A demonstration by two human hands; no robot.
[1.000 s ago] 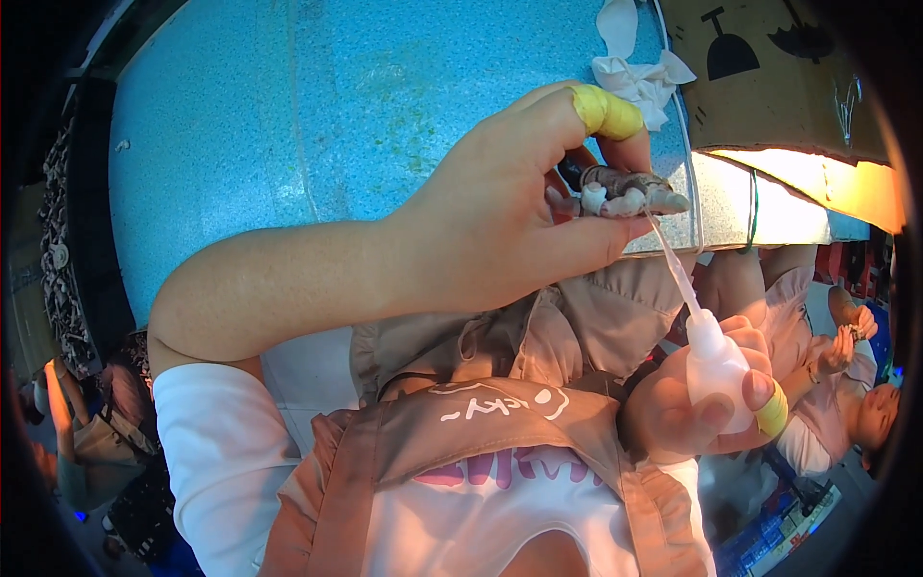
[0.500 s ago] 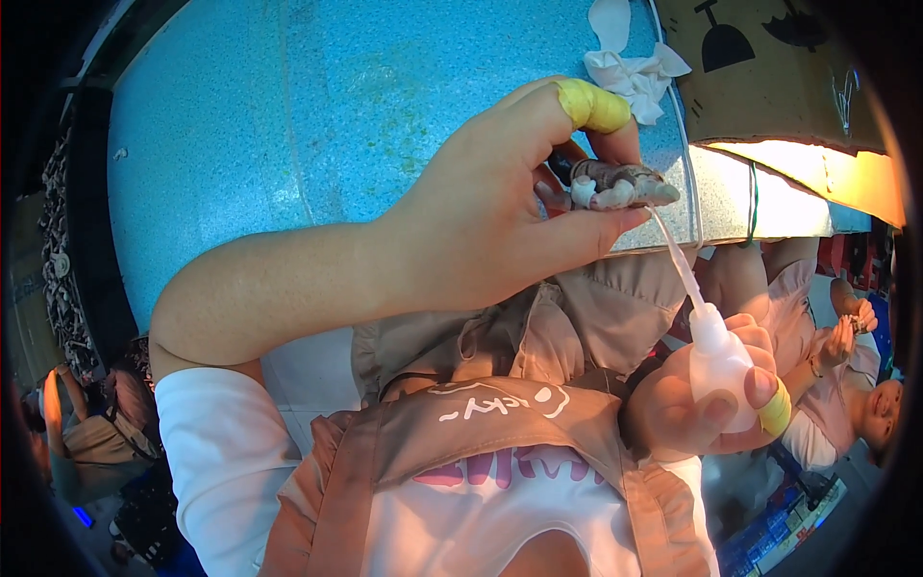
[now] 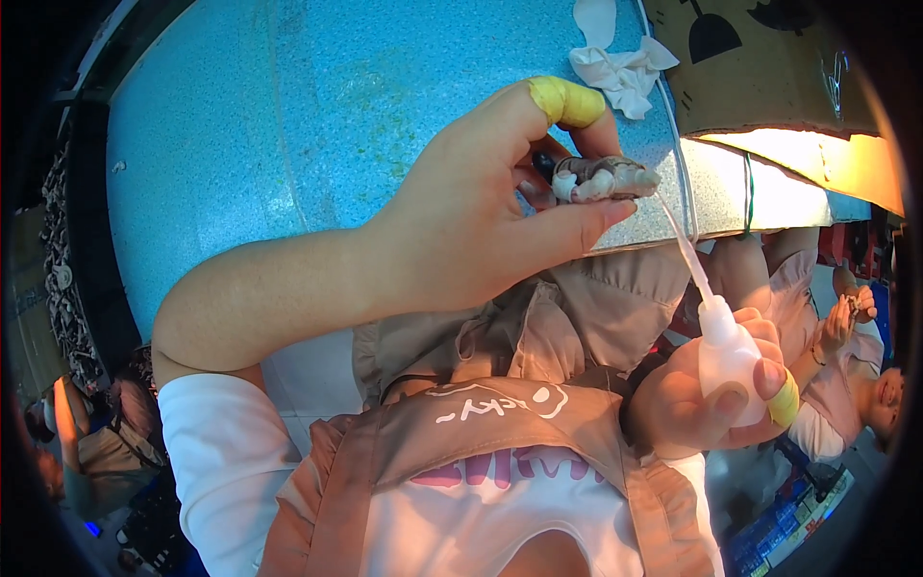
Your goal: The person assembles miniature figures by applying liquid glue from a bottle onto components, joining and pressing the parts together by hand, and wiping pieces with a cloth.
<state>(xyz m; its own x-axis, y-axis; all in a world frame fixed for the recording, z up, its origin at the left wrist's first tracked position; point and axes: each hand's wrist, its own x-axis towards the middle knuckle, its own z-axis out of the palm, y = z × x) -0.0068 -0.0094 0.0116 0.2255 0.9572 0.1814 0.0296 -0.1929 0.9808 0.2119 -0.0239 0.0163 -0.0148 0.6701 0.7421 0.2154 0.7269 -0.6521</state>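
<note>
Over the edge of the blue tabletop, my left hand [image 3: 490, 197] is closed around a small grey-brown piece with pale rounded lumps [image 3: 604, 181]; its exact kind is unclear. The hand's index finger carries yellow wrap [image 3: 565, 102]. Behind the piece, a dark rounded end [image 3: 544, 165] shows near the palm. My right hand [image 3: 697, 389] grips a white squeeze bottle [image 3: 728, 361] with its long thin nozzle pointing up and left. The nozzle's tip sits close to the piece's right end; whether they touch, I cannot tell. Yellow wrap is also on a right-hand finger [image 3: 785, 399].
Crumpled white tissue [image 3: 625, 75] lies on the blue tabletop [image 3: 250, 125]. A cardboard box [image 3: 769, 72] stands at the far right, near a white cord [image 3: 670, 106]. Another person [image 3: 832, 365] sits at the right, handling something small. At the left edge is another person [image 3: 101, 447].
My left hand has shifted slightly left with the piece. The bottle has moved a little right, and its nozzle tip has gone from the piece's underside to beside its right end.
</note>
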